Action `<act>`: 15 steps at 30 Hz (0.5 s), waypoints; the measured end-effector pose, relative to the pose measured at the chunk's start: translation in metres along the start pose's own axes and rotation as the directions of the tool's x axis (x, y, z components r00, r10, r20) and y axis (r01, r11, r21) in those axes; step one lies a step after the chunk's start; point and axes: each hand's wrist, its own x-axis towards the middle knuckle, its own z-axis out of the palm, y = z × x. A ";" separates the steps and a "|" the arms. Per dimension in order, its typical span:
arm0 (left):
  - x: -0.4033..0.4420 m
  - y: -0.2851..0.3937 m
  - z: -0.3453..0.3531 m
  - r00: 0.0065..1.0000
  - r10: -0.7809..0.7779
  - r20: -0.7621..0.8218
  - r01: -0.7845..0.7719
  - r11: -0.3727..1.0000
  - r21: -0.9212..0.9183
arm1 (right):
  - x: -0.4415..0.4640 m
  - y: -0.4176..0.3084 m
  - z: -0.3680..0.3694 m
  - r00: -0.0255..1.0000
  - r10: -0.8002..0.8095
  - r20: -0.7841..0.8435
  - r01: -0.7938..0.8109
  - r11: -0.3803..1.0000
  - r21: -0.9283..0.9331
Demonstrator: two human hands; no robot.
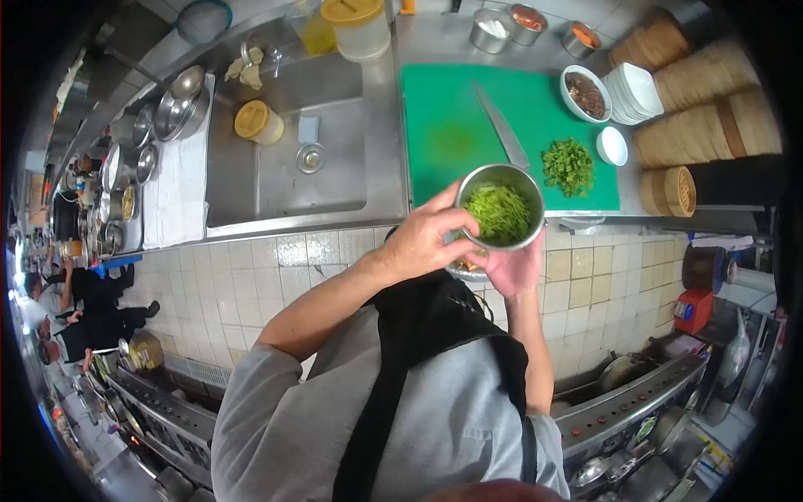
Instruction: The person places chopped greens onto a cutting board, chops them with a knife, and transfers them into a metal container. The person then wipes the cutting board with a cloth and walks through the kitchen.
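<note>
A round steel cup [539, 219] of chopped greens [498, 213] is held in front of my chest, its mouth tipped toward the camera. My left hand [431, 234] is closed at the cup's left side, with its fingers at the rim. From below and the right, my right hand [517, 266] grips the same cup; part of it is hidden behind the metal. Just beyond the cup, a knife [504, 130] lies on the green cutting board [443, 96]. A pile of chopped leafy herbs [569, 167] sits on the board to the right.
A white bowl of dark food [585, 94], a small white bowl [611, 147] and stacked white dishes [633, 94] stand at right, near bamboo steamers [669, 192]. Left is a sink [288, 197] holding a yellow-lidded tub [258, 123]. Co-workers [88, 309] are far left.
</note>
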 end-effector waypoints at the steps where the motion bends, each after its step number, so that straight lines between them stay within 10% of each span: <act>1: -0.002 -0.001 -0.005 1.000 -0.017 -0.009 0.017 1.000 -0.009 | 0.011 0.001 0.008 0.994 0.013 0.106 -0.023 0.995 0.095; 9: 0.005 -0.035 -0.076 0.996 0.071 0.047 -0.071 0.997 0.016 | 0.094 0.031 0.047 0.998 -0.034 -0.052 0.041 0.988 0.148; 15: -0.040 -0.073 -0.150 0.915 -0.369 -0.163 0.372 0.928 -0.014 | 0.169 0.007 0.065 0.945 -0.244 -0.219 0.155 0.921 -0.357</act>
